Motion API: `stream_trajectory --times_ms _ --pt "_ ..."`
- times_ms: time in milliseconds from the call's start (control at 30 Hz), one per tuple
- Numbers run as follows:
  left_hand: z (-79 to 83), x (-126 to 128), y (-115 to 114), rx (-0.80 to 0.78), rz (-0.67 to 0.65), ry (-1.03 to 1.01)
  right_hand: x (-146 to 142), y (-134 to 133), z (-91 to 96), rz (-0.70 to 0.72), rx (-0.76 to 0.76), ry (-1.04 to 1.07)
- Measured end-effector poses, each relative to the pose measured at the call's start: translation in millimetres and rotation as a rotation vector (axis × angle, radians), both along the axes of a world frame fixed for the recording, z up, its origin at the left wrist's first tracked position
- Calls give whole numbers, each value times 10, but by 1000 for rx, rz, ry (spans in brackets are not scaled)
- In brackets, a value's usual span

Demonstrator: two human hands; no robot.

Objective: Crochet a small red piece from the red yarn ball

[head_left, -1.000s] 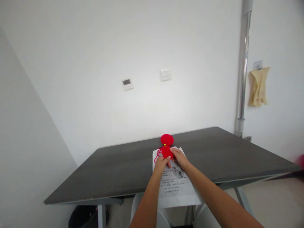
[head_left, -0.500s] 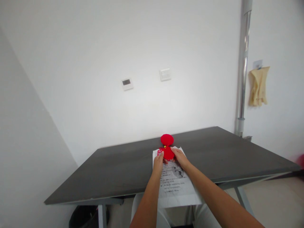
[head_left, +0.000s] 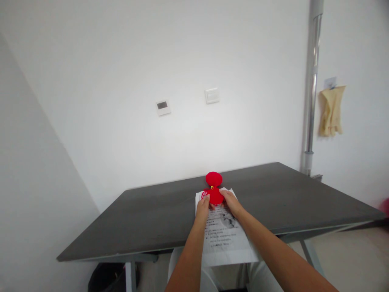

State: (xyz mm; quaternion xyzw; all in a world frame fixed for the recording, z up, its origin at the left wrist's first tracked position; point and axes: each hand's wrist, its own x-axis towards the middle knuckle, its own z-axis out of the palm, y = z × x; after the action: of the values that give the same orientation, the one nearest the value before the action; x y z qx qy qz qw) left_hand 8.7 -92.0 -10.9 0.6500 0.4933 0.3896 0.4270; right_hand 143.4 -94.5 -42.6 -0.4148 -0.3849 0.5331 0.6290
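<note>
Between my hands is a red gourd-shaped pouch [head_left: 214, 179], with a small yellow piece at its narrow waist and loose red cord on its left side. My left hand [head_left: 203, 207] is closed on the lower left edge of the pouch, its thumb near the cord. From the other side my right hand [head_left: 231, 202] grips the lower right edge, thumb on top. Both hands' other fingers are mostly hidden behind the pouch. Beneath lies printed paper [head_left: 223, 243] with text and a dark picture, its near end hanging past the table edge.
The dark grey table [head_left: 161, 219] reaches back to the white wall. A black bin [head_left: 106, 278] stands below its left end. A metal pole [head_left: 313, 89] and hanging pale yellow gloves [head_left: 331, 109] are on the right. The wall carries a switch [head_left: 212, 95] and a small panel [head_left: 163, 108].
The yellow piece at the pouch's waist has turned or shifted very slightly. Both hands keep nearly the same place and grip.
</note>
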Motion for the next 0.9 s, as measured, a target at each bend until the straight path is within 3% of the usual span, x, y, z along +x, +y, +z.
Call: stream_trajectory --times_ms 667,900 --pt "-75 -21 47 -41 1 24 5 -15 14 32 39 48" --pt "-81 -9 29 -33 44 -55 8 -75 73 45 30 -78"
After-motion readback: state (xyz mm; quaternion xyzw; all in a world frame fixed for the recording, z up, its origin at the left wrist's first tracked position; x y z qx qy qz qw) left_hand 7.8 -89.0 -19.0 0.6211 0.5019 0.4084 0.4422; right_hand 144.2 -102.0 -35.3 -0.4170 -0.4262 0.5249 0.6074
